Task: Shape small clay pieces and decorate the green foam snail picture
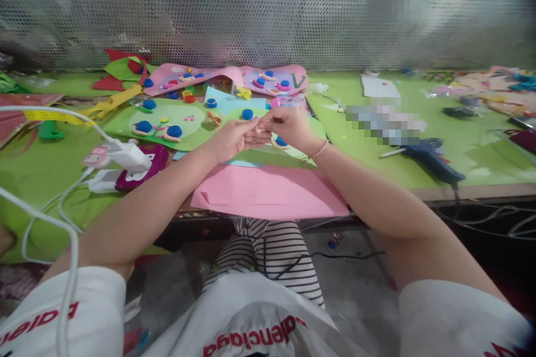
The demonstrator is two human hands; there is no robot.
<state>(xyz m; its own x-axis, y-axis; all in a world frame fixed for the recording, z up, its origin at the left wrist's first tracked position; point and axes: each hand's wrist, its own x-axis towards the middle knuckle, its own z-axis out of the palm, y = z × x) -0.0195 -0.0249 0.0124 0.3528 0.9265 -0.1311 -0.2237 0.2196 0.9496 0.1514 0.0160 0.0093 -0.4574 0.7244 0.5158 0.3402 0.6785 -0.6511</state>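
My left hand and my right hand meet over the green card sheet in the middle of the table. Between their fingertips is a small pale piece, mostly hidden, whose kind I cannot make out. My right fingers pinch at it, while my left thumb and straighter fingers hold it from the other side. A blue domed piece sits just behind my hands. Another blue piece shows below my right hand. Blue caps with pale bases lie on the sheet's left part.
A pink sheet lies at the front edge. Behind are decorated pink cards and a light blue sheet. A purple power strip with white plugs and cables stands left. A glue gun lies right. A perforated metal panel closes the back.
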